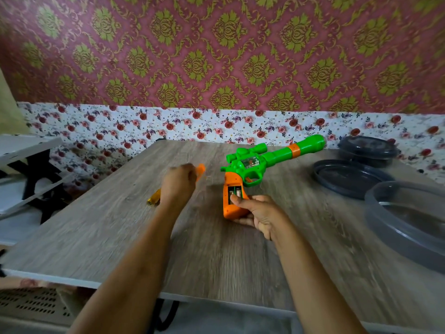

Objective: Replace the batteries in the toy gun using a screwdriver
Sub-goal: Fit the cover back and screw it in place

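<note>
Both our hands work over the wooden table (212, 251): our right hand (258, 216) grips the toy gun (263, 161) by its orange handle, thumb at the open battery compartment (234, 192), barrel pointing far right. Just left, our blurred left hand (178, 183) holds an orange cover (200, 171), with the screwdriver (154, 198) beside its wrist.

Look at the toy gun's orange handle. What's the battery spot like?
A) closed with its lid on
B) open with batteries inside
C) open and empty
B: the left hand holds an orange piece, and batteries show in the open compartment of the toy gun gripped by the right hand.
</note>
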{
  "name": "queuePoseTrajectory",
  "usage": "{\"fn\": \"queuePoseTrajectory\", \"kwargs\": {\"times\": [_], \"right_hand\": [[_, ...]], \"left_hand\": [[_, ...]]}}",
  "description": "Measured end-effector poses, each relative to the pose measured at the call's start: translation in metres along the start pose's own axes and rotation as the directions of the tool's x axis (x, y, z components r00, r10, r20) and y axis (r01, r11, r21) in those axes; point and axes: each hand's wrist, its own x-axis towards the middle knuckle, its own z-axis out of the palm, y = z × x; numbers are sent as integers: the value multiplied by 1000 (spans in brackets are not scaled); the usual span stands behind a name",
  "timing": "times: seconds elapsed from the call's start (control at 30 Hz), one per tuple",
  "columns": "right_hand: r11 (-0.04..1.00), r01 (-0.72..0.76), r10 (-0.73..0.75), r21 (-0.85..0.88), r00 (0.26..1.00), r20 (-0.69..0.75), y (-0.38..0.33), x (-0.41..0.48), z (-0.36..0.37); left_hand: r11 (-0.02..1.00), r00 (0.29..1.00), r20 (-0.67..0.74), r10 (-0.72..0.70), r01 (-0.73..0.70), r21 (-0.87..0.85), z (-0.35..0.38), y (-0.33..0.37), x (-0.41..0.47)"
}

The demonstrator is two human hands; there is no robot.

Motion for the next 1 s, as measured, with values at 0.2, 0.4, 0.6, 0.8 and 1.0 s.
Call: {"fn": "queuePoseTrajectory", "kwargs": {"times": [0.2,0.4,0.6,0.8,1.0], "right_hand": [[993,79,-83,-92,996,-41,0,4,-3],[989,143,-144,-20,989,-22,1,6,-5],[987,152,-151,61,988,-28,-1,6,-6],[989,133,-134,61,991,11,0,7,-7],[991,98,-111,92,983,144,-3,5,-13]], "left_hand": [[417,927,327,-185,376,-828,-18,29,-16],[413,877,476,-73,461,-786,-14,35,-20],[550,886,459,-62,414,-726,-15,41,-25],[592,914,404,-35,345,-728,-13,39,-24],[621,930,368,-10,294,-726,-14,35,-22]]}}
